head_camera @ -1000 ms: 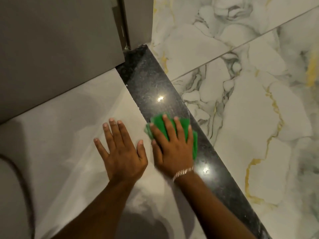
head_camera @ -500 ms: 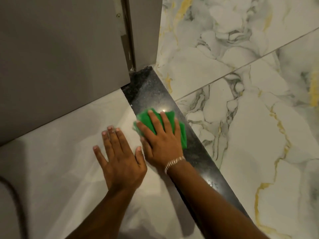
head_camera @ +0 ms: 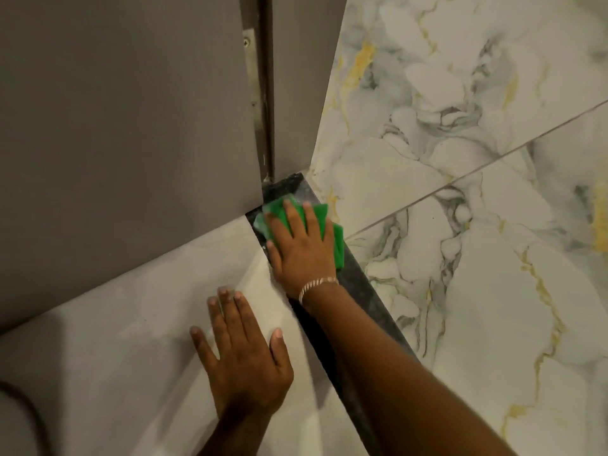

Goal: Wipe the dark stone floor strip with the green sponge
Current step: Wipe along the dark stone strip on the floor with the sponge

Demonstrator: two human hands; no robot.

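Note:
The dark stone floor strip (head_camera: 365, 291) runs diagonally from the door frame down toward the lower right. At its far end, close to the door's foot, my right hand (head_camera: 301, 248) presses flat on the green sponge (head_camera: 337, 240), fingers spread over it. Only the sponge's edges show past my fingers. A bracelet circles that wrist. My left hand (head_camera: 243, 353) lies flat and open on the pale tile left of the strip, holding nothing. My right forearm hides a middle stretch of the strip.
A grey door (head_camera: 131, 143) with a metal hinge edge (head_camera: 255, 93) stands just above the sponge, beside a grey frame post (head_camera: 299, 87). White marble tiles with gold and grey veins (head_camera: 477, 225) lie right of the strip. A dark curved object (head_camera: 23, 413) shows at the lower left.
My right hand has slid the sponge along the strip away from me, up to the door's foot. My left hand has stayed flat on the pale tile.

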